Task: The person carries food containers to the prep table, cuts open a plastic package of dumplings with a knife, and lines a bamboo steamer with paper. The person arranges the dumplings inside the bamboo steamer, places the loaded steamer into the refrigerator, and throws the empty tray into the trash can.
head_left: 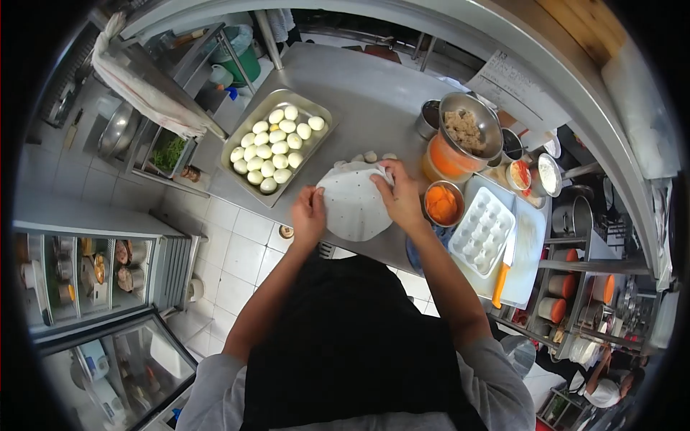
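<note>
A round sheet of white perforated paper [353, 205] is held up over the near edge of the steel table. My left hand [309, 215] is closed on its left edge. My right hand [399, 197] pinches its upper right edge between thumb and fingers. Small pale rounded pieces [370, 156] show just behind the paper, partly hidden by it; their kind is unclear. To the left stands a metal tray [321, 115] with several peeled eggs [263, 151] in it. Right of my right hand is a small metal bowl of orange food [442, 204].
On the right, a white molded tray [483, 231] and an orange-handled knife [502, 284] lie on a cutting board [530, 248]. A metal bowl of ground filling [463, 131] rests on an orange container [447, 159]. An open glass-doored fridge [118, 366] stands lower left. Another person [605, 388] is at lower right.
</note>
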{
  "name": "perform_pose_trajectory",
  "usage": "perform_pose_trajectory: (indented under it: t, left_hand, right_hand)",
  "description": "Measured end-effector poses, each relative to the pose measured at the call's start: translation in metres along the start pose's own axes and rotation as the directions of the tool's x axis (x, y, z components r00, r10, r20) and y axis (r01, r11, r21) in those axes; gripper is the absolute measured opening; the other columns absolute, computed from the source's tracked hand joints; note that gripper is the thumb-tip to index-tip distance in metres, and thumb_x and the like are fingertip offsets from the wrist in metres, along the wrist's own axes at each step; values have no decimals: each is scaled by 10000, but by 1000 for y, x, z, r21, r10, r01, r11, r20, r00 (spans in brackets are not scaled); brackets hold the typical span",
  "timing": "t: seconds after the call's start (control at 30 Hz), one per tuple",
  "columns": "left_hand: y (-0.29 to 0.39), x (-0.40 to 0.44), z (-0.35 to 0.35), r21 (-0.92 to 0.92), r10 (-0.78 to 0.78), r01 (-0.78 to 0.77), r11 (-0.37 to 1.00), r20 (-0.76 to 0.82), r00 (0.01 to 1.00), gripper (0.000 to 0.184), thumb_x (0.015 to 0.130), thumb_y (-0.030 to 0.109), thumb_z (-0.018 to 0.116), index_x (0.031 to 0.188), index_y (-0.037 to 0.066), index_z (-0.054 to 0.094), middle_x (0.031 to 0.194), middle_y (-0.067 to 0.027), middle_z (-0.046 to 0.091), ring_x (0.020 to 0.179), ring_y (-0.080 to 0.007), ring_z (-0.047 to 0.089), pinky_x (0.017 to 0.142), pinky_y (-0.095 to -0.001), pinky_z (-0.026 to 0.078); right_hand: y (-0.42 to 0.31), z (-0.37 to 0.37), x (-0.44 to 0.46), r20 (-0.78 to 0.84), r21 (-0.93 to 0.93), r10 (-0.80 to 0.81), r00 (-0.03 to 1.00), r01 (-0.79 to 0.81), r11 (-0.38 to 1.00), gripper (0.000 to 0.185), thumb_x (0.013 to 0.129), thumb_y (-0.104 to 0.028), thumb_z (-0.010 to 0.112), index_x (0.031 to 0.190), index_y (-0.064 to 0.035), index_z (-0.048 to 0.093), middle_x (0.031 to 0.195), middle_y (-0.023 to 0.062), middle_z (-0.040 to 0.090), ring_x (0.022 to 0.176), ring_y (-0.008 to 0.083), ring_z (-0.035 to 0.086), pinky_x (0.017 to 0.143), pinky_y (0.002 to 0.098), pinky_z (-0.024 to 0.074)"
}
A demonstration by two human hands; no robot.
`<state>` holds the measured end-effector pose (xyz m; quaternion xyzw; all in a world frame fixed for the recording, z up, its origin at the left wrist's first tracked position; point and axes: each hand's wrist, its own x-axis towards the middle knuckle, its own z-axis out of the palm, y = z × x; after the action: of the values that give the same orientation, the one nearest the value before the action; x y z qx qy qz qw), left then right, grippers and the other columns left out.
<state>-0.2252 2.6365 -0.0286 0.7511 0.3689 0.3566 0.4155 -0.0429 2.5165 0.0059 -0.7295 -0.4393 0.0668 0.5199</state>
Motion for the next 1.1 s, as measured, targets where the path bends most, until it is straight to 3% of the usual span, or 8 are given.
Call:
perform_pose_trajectory:
  t: [0.03,0.2,0.3,0.5,0.7,0.77,0.87,1.1]
  left_hand:
    - [-15,3,7,62,99,-97,993,-29,995,213,1001,177,571,882,1,577,655,-210,574,572,-367,589,536,-433,441]
    - [-49,6,19,191,127,-133,973,42,991,191,999,187,566,896,26,563,672,-230,619,621,-459,617,534,-536,447]
    - [-42,4,17,217,-20,-6,976,115,993,211,1007,207,562,968,0,581,735,-240,638,675,-414,650,585,-478,470]
    - [-42,13,2,120,185,-210,970,194,963,112,976,135,595,1000,26,581,763,-202,620,665,-363,628,577,-418,473]
    - [-42,32,2,-89,12,10,996,249,968,90,940,64,636,996,13,588,821,-82,632,700,-162,604,648,-295,480]
    - [-51,45,6,-455,13,158,876,352,936,178,913,88,684,1035,-11,600,856,-58,660,741,-118,611,668,-289,496]
    - [-18,72,7,-321,-102,337,885,574,812,251,881,108,725,1050,-48,626,915,-76,691,807,-105,628,695,-274,511]
    - [-11,75,23,-289,188,-57,956,450,873,138,868,56,721,974,-14,667,890,-59,692,825,-84,621,744,-244,506]
  right_hand:
    - [16,6,1,-2,1,-11,1000,11,1000,293,910,-160,703,1125,-19,561,907,137,683,732,275,667,683,374,520]
    - [20,3,-3,19,-434,-240,971,224,873,452,798,-236,784,1186,-80,610,1153,142,609,1056,337,589,897,460,477]
    - [4,14,-28,332,-340,-219,918,333,880,493,770,-283,790,1197,-96,632,1308,122,543,1200,329,507,1007,461,425]
    - [10,30,-51,342,-479,-89,935,255,840,594,743,-324,804,1285,-156,630,1472,146,418,1350,358,401,1076,493,392]
    - [2,36,-61,240,-567,-21,971,157,809,596,750,-293,794,1300,-153,616,1520,182,369,1420,391,331,1092,516,375]
    - [-2,40,-64,217,-541,-33,976,148,828,594,728,-262,798,1286,-150,625,1507,188,379,1420,394,335,1103,527,361]
    - [4,46,-72,206,-490,-67,976,162,857,594,721,-231,791,1285,-147,624,1490,197,393,1420,403,338,1118,546,341]
    - [-1,37,-81,205,-487,-55,977,150,860,515,798,-231,734,1286,-122,613,1482,204,398,1419,415,336,1124,559,333]
